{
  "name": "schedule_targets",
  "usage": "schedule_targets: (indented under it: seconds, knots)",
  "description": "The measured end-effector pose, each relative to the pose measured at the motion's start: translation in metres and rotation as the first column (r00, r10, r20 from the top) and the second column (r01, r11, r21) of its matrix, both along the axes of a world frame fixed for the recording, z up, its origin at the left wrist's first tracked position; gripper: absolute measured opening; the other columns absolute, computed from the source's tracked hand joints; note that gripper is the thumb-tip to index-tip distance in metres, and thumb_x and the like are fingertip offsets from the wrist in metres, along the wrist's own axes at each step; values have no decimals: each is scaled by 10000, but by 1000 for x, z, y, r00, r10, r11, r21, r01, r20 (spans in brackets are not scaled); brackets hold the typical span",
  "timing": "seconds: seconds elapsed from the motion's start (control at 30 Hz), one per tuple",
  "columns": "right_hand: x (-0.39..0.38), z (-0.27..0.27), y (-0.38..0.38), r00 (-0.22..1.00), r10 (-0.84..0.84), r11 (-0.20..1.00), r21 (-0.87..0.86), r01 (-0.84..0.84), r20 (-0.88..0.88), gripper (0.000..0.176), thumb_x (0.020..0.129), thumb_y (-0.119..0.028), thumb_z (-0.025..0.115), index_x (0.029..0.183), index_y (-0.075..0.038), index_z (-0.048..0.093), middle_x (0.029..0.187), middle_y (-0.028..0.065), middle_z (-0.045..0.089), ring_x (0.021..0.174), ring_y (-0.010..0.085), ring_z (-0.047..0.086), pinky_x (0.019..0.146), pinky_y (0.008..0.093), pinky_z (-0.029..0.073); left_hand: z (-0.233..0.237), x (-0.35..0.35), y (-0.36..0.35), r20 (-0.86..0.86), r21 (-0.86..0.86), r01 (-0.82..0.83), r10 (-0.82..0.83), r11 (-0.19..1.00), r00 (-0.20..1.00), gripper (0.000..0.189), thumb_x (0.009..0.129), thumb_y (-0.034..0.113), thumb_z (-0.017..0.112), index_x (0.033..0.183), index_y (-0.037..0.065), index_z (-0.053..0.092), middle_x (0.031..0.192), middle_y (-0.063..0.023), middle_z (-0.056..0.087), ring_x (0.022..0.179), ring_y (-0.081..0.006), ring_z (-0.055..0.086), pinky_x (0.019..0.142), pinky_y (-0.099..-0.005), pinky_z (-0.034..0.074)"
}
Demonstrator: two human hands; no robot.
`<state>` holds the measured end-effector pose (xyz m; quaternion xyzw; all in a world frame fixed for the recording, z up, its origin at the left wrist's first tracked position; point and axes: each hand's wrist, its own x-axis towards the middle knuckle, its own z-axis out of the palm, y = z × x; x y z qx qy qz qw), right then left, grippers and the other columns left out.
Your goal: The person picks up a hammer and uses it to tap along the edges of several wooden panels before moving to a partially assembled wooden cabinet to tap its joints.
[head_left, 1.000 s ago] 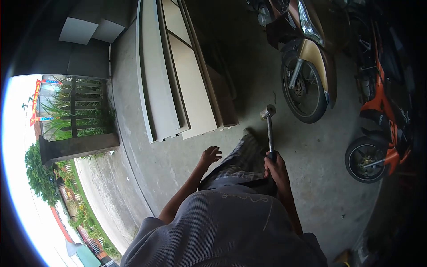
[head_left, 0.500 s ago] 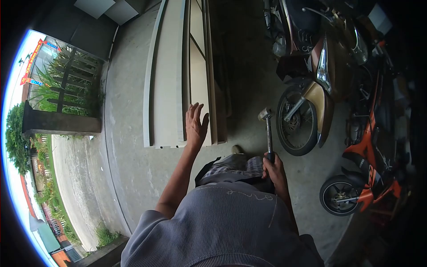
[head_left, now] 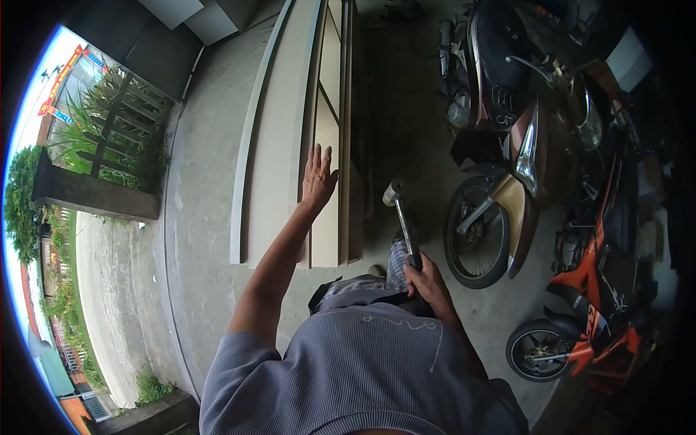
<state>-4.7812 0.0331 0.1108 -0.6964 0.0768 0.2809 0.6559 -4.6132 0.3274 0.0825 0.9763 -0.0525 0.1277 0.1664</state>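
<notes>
- Concrete floor (head_left: 196,217) spreads grey under both hands and under everything around them.
- Pale boards (head_left: 279,167), long and flat, lie stacked on that floor, running straight ahead from beneath the left hand.
- Two bikes stand to the right of the right hand. A brown-and-gold scooter (head_left: 522,174) has its front wheel nearest that hand, and an orange motorbike (head_left: 594,312) is further right.
- Wooden fence (head_left: 109,138) with green plants sits well off to the left of the left hand, at the floor's edge.
- Left hand (head_left: 317,177) is stretched forward on a straight arm, palm down, fingers apart and gripping nothing. It is over the top board, though I cannot tell whether it touches the surface.
- Right hand (head_left: 428,279) is low and close in to the body, clamped round the bottom of the handle of a hammer (head_left: 403,221).
- Hammer stands up out of that fist, tilted a little leftward, with its metal head in the air between the boards and the scooter's wheel.
</notes>
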Motion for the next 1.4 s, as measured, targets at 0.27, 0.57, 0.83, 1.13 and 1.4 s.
schedule_targets:
  seconds: [0.27, 0.57, 0.83, 1.13, 1.4]
  knots:
    - [129, 24, 20, 987, 137, 990, 15, -139, 82, 322, 849, -271, 500, 997, 14, 474, 560, 29, 494, 423, 106, 488, 427, 259, 420, -18, 48, -8, -141, 137, -144, 163, 980, 976, 493, 802, 251, 578, 1235, 79, 418, 1384, -221, 186, 1290, -429, 96, 1037, -517, 152]
    - [312, 33, 79, 944, 257, 954, 105, -282, 207, 330, 863, -267, 497, 995, 24, 414, 559, 32, 442, 378, 105, 456, 354, 259, 386, -22, 70, -22, -115, 194, -257, 282, 947, 953, 319, 748, 204, 615, 1034, 71, 569, 1189, -137, 483, 1295, -396, 111, 1027, -547, 136]
    - [428, 48, 143, 879, 371, 920, 9, -392, 299, 329, 818, -245, 493, 963, 47, 445, 525, 127, 529, 422, 202, 558, 411, 316, 463, -25, 93, -39, -96, 170, -427, 447, 888, 890, 220, 695, 175, 623, 883, 60, 614, 1052, -117, 552, 1301, -361, 127, 1020, -548, 135]
    - [464, 17, 158, 834, 517, 856, -87, -510, 193, 279, 805, -229, 481, 922, 24, 456, 548, 121, 543, 426, 203, 563, 392, 308, 470, -23, 114, -49, -97, 172, -573, 593, 801, 800, 188, 704, 183, 615, 857, 73, 616, 1013, -105, 543, 1281, -341, 186, 1023, -542, 136]
    - [474, -2, 145, 827, 537, 843, -81, -532, 165, 285, 805, -223, 483, 950, 21, 454, 528, 96, 526, 400, 184, 550, 383, 309, 470, -27, 127, -61, -79, 227, -626, 655, 746, 751, 174, 715, 188, 615, 855, 85, 613, 1002, -98, 514, 1270, -366, 179, 1006, -589, 124]
